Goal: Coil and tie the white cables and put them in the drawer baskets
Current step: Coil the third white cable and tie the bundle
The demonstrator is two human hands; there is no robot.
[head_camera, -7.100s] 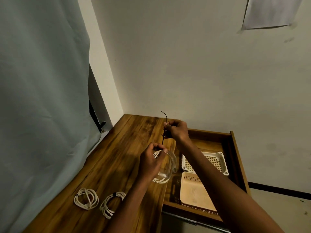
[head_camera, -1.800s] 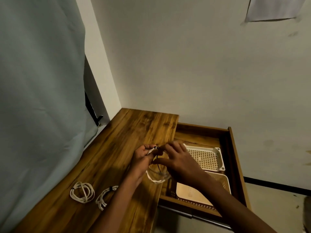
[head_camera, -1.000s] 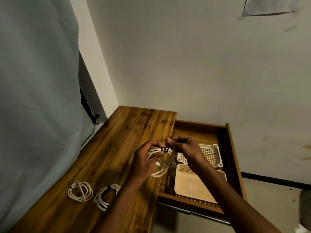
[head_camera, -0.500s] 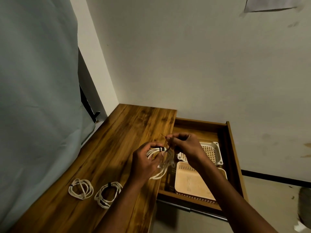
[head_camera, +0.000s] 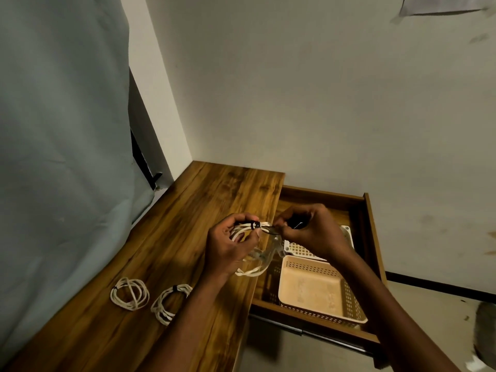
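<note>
My left hand grips a coiled white cable above the table's right edge, with a black tie wrapped round the coil's top. My right hand pinches the free end of that tie just right of the coil. Two tied white coils lie on the wooden table near the front left, one further left and one beside it. In the open drawer sit a peach basket and, behind it, a white basket partly hidden by my right hand.
A grey curtain hangs along the table's left side. A plain wall stands behind the table and the drawer. The floor shows to the right of the drawer.
The black tie once stuck up loose from my right hand; it now sits wrapped round the coil. Over the last second my right hand keeps pulling its end rightward.
</note>
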